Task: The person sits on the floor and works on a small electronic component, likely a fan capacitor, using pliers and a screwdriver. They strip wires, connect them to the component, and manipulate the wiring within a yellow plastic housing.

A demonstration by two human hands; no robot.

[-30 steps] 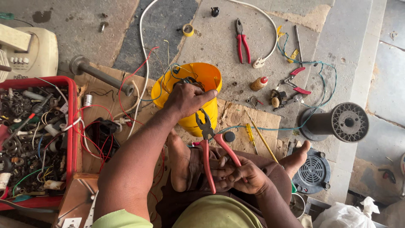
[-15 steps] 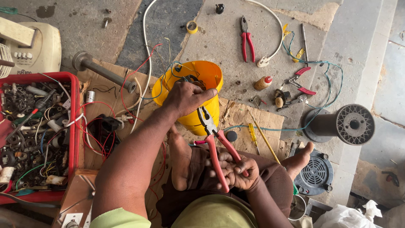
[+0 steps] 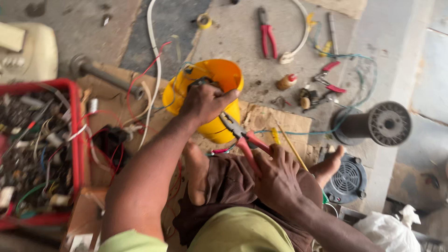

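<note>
A yellow round housing, open at the top, lies tilted on cardboard in front of my knees. My left hand grips its near rim, fingers curled over a dark part with wires at the opening. My right hand holds red-handled pliers, whose grey jaws point up at the housing's side, just under my left thumb. My bare feet rest on either side of my lap.
A red crate full of wires and small parts stands at the left. Red pliers, cutters, a white cable, a dark wire spool and a grey fan cover lie about the concrete floor.
My right hand with the pliers has shifted a little to the right and lower. My left hand stays on the yellow housing, which has turned slightly.
</note>
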